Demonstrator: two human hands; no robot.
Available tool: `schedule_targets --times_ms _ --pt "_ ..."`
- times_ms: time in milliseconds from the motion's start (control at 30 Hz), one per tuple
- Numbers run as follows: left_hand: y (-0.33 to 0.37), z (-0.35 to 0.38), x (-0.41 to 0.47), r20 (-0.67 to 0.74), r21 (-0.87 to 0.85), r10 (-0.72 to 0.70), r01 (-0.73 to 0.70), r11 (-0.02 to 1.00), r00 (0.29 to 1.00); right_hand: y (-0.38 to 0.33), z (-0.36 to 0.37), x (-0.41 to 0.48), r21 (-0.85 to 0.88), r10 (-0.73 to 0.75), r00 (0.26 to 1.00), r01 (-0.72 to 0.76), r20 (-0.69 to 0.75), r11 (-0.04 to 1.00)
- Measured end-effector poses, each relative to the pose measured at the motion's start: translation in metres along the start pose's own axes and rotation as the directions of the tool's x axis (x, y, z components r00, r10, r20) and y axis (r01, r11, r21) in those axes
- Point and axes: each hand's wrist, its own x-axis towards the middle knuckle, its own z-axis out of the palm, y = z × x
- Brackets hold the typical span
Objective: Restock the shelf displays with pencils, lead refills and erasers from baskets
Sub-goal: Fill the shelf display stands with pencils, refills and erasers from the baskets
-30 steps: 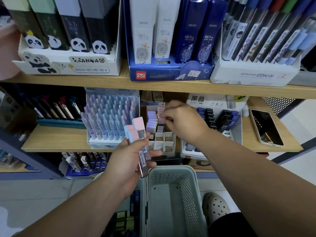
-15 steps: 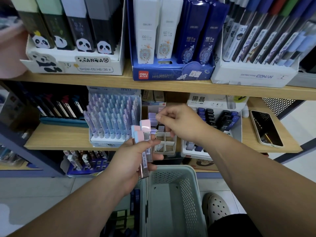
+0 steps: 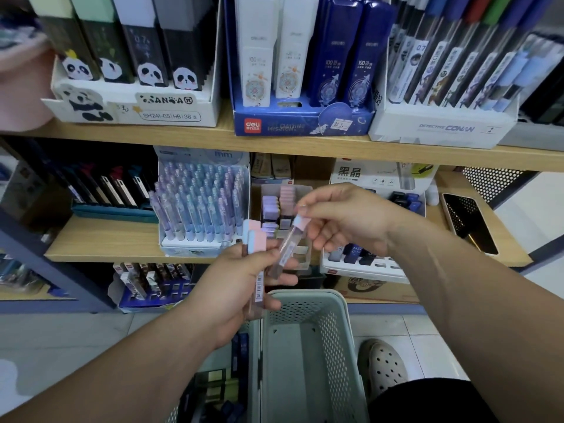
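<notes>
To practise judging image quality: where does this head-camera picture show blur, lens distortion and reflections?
Head view: the pink object at the left edge is smeared; the upper shelf board bows, wide-angle distortion; the phone screen mirrors a dotted pattern; the refill tube is slightly soft.

We classify this location as a stationery shop. Two wooden shelves (image 3: 183, 138) carry open retail display boxes, each packed with identical items. At 11 o'clock: a panda box (image 3: 171, 112) printed "SH241-05 HB 36". At 12 o'clock: a blue deli box (image 3: 290, 125) bearing a handwritten price sticker (image 3: 341, 124). At 1 o'clock: a white Conan box (image 3: 442, 129) of pens. At 10 o'clock, one shelf lower: a rack of pastel pencils (image 3: 198, 209) in rows. At 6 o'clock: a perforated basket (image 3: 335, 346) over a tiled floor (image 3: 61, 337).
</notes>
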Motion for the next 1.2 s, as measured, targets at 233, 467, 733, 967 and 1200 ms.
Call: schedule_targets --times_ms 233,467,733,967,1200 --pt "-0.003 -0.013 0.003 -0.099 -0.051 -0.025 0.02 0.999 0.995 0.009 -0.024 -0.006 -0.217 -0.078 0.982 0.039 -0.173 0.975" --pt "0.003 -0.017 0.004 -0.074 -0.166 -0.069 0.056 0.985 0.995 0.017 -0.008 0.015 -0.675 -0.435 0.86 0.156 -0.266 0.722" --pt "0.001 -0.02 0.002 -0.083 -0.252 -0.041 0.019 0.968 0.996 0.026 0.016 0.044 -0.843 -0.552 0.817 0.173 -0.165 0.509" --pt "0.0 -0.024 0.005 -0.072 -0.273 -0.017 -0.003 0.962 0.997 0.027 0.016 0.049 -0.838 -0.609 0.759 0.163 -0.23 0.52" --pt "-0.002 -0.022 0.009 -0.022 -0.255 -0.033 0.026 0.967 0.999 0.025 0.013 0.041 -0.816 -0.55 0.797 0.132 -0.25 0.563"
